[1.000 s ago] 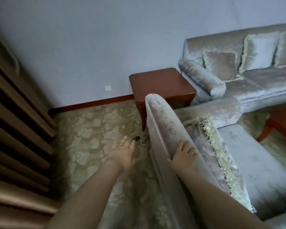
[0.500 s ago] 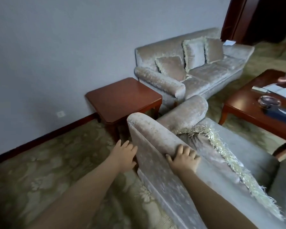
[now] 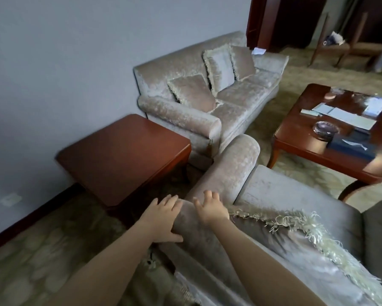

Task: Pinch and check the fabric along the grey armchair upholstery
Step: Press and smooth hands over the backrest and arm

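The grey velvet armchair (image 3: pixel 236 171) fills the lower right, seen from behind its backrest. My left hand (image 3: pixel 163 219) lies flat against the outer corner of the backrest top, fingers spread and thumb low on the back panel. My right hand (image 3: pixel 208 208) rests on top of the same corner, near where the rolled armrest meets the back, fingers apart and no fabric pinched. A fringed cushion (image 3: pixel 313 237) leans inside the chair just right of my right hand.
A red-brown side table (image 3: pixel 124 155) stands just left of the armchair by the wall. Beyond it is a matching grey sofa (image 3: pixel 207 93) with cushions. A wooden coffee table (image 3: pixel 331 138) with papers and an ashtray sits at right. Patterned carpet covers the floor.
The view swung right and forward. My left hand moved from the air beside the chair onto the backrest corner. My right hand slid along the top edge toward the armrest.
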